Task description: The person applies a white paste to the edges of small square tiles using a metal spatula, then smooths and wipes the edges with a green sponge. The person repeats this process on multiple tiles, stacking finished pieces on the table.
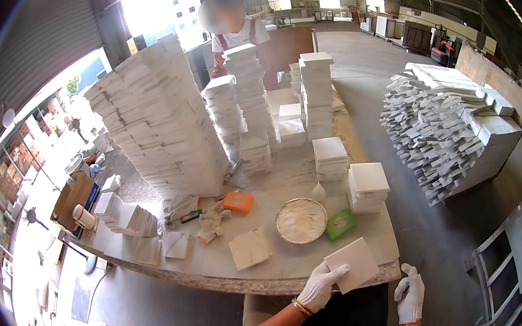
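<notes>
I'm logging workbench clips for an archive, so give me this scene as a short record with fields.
left hand: gloved left hand grips a pale square tile, thumb on its face
right hand: gloved right hand, fingers partly curled, beyond the table edge; anything held is unclear
table: worktable with a loose tile lying flat
near items: round bowl of white powder; green box beside it; orange item
background: tall tile stack; another person behind shorter stacks

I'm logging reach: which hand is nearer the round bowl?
Left. The left hand, holding a white tile, is apart from the bowl, on its near side; the right hand is farther off, to the right.
</notes>
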Demonstrator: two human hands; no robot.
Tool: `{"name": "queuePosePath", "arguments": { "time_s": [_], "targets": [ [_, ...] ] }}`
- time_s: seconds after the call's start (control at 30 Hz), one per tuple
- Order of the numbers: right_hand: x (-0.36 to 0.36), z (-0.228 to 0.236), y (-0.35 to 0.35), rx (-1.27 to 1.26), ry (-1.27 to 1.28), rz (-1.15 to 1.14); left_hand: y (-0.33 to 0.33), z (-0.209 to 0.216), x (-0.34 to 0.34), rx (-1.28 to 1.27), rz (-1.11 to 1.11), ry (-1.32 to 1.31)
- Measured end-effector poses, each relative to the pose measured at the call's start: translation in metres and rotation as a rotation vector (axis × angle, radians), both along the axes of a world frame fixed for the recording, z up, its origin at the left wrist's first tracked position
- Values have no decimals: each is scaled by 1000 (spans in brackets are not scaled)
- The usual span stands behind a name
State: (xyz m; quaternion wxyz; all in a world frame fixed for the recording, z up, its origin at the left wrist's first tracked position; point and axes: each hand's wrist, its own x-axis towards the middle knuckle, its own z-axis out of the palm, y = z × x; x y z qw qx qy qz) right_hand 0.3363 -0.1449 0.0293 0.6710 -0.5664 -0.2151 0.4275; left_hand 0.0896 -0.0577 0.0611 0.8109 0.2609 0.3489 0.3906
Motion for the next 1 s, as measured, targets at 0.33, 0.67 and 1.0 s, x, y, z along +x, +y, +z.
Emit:
{"name": "queuePosePath", "arguments": {
  "time_s": [0.33, 0.67, 1.0],
  "targets": [
    [-10, 0, 11, 8, 107, 66, 2, -10, -4, -1, 11, 42],
    [-42, 19, 27, -23, 4, 189, 0, -7, -16, -77, 14, 55],
    [-50, 29, 16, -126, -150, 280, -4, -29, -18, -104, 70, -182]
  ]
}}
